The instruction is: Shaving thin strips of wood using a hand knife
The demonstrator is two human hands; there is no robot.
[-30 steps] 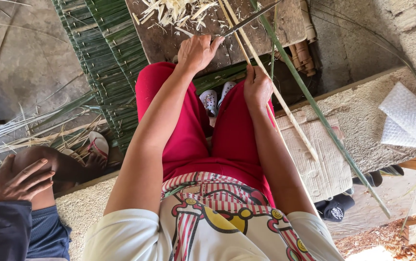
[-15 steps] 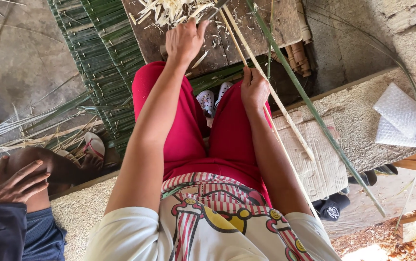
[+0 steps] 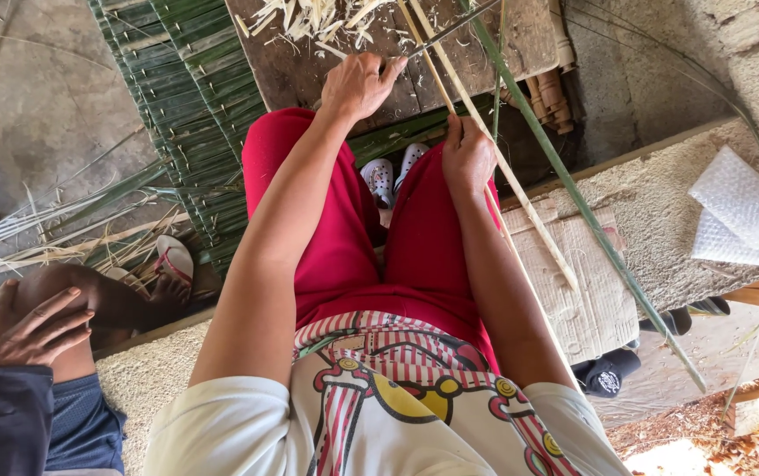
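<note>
Another person's hand (image 3: 22, 326) rests on knee, near left. Right hand (image 3: 467, 159) on red-clad knee, fingers clenched round pale bamboo strip (image 3: 494, 167) running near-right to far-left. Farther, left hand (image 3: 357, 86) palm-down, fingers curled round knife (image 3: 450, 31) over dark wooden bench (image 3: 309, 70); shavings (image 3: 309, 18) beyond. Green slat mat (image 3: 185, 106) left.

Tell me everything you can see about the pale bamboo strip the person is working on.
The pale bamboo strip is long, thin and flat, cream-tan, looking like split bamboo. It runs diagonally from the wooden board at the top down past the right knee, over the cardboard sheet. The right hand grips it at the knee; the left hand holds a knife across its upper part. A second pale strip lies close beside it, and a green strip runs alongside.
</note>
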